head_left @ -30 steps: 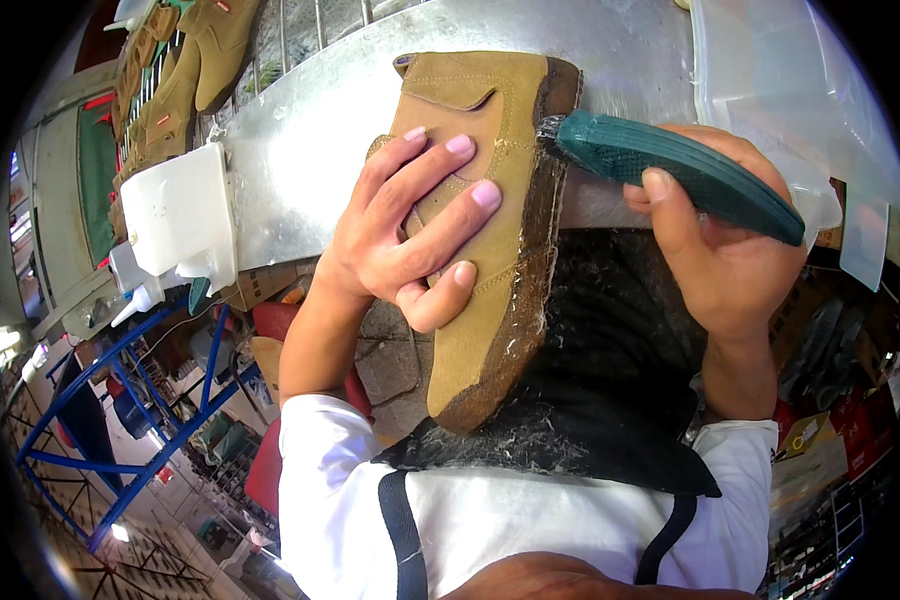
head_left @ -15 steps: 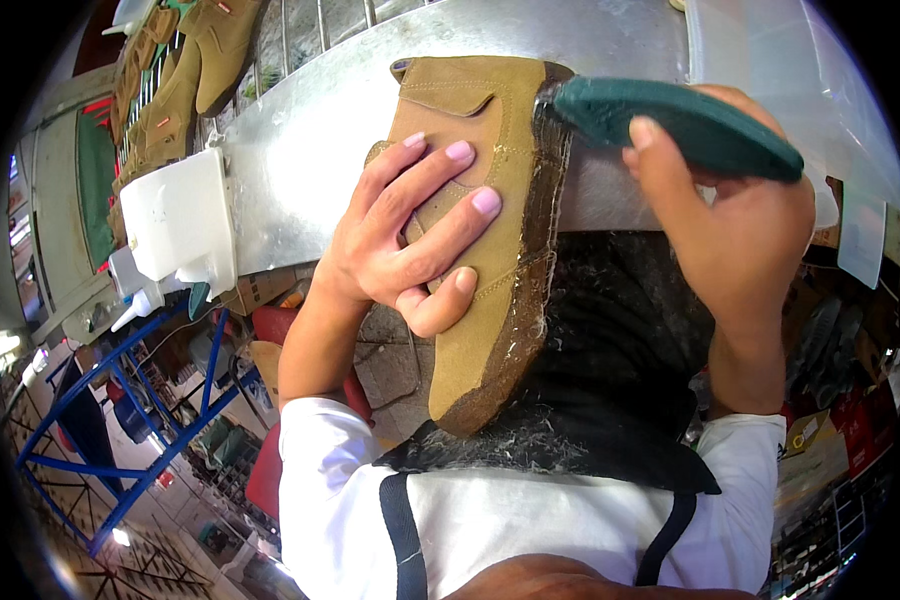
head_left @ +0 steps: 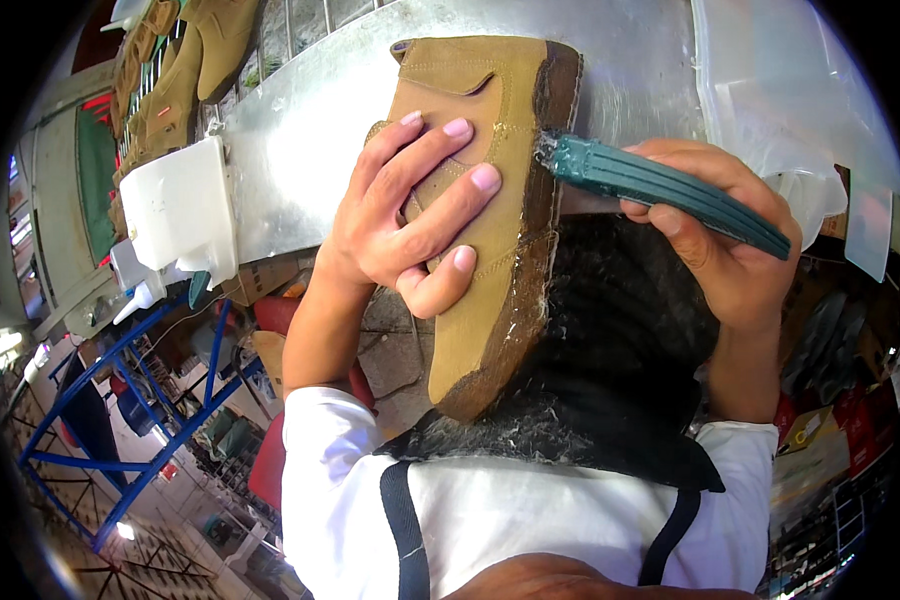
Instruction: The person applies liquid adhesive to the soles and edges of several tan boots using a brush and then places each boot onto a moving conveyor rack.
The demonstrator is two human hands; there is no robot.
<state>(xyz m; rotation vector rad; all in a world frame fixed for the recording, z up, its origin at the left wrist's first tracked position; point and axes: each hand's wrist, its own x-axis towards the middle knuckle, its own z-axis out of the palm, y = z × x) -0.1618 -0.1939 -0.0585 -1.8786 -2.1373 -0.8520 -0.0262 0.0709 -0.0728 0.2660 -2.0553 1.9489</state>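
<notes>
A tan suede ankle boot [head_left: 515, 210] stands on its side in front of me, shaft at the far end and toe toward me. Its lower edge carries a dark brown band with whitish glue-like strings. My left hand [head_left: 410, 215] grips the boot from the left, fingers spread across its side; the thumb is hidden. From the right, my right hand [head_left: 725, 225] holds a green-handled brush [head_left: 660, 185] between thumb and fingers. The dark, stringy tip of the brush touches the brown band below the heel end.
The boot's far part lies over a metal tabletop [head_left: 300, 130]. White plastic containers [head_left: 180, 205] stand at the left, and a clear bin [head_left: 770, 70] at the far right. Several tan boots [head_left: 220, 45] are on a rack at far left. A black apron [head_left: 610, 330] covers my lap.
The brush has moved down along the brown band toward me and turned in my right hand, now showing its ridged narrow side. The boot has shifted slightly away from me.
</notes>
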